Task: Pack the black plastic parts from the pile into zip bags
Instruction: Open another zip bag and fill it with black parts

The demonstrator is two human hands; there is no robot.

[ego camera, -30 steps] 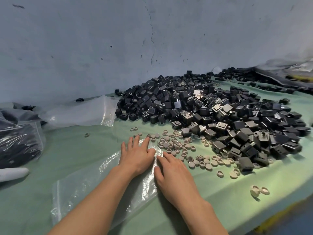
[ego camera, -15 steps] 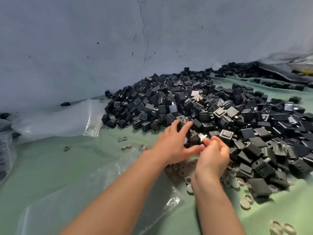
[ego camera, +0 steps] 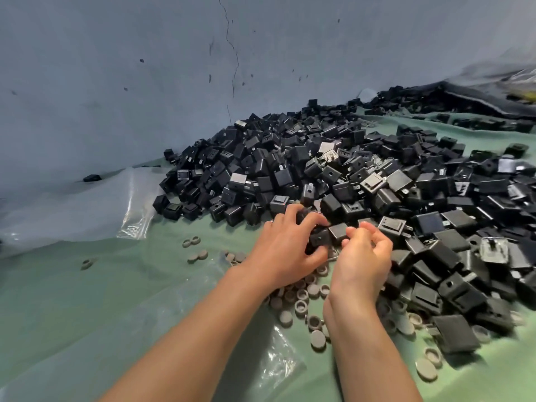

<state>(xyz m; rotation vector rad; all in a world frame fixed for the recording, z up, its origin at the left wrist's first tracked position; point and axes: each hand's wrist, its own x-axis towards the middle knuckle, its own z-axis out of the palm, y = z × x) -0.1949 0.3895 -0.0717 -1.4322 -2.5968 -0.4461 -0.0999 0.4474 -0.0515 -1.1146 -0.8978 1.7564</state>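
A cracked blue-grey wall [ego camera: 145,82] stood behind the table under green sheeting [ego camera: 87,300]. At the far left I saw a clear plastic bag [ego camera: 87,210] lying against the wall, and a crinkled clear zip bag [ego camera: 278,361] lay under the forearms. Small grey round caps [ego camera: 301,307] were scattered below the wrists. The left hand [ego camera: 285,253] had fingers and thumb curled round a black boxy part [ego camera: 319,237] at the heap's near edge. The right hand [ego camera: 362,262], just beside it, pinched a flat black square part [ego camera: 338,231]. The pile of black plastic parts [ego camera: 319,169] spread rightward along the wall.
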